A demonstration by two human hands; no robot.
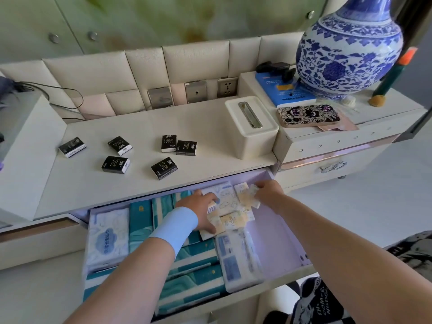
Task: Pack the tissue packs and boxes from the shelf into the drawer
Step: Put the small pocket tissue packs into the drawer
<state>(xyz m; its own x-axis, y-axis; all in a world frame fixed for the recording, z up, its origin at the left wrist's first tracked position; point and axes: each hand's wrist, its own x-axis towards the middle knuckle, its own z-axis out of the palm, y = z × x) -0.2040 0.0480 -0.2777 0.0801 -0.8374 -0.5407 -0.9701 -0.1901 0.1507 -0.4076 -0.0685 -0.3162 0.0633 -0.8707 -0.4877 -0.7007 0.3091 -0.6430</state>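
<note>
pressing small cream packs (236, 218) into the drawer (284, 230) (six black packs (115, 164) wait on shelf (210, 127)), my left hand (201, 210) lies flat, right hand (268, 191) pinches one; pile may slide if i release unevenly

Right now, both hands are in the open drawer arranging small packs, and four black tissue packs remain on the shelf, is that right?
Not quite: the head view shows six black tissue packs on the shelf, not four. Both the left hand and right hand are indeed in the open drawer arranging small packs.
</note>
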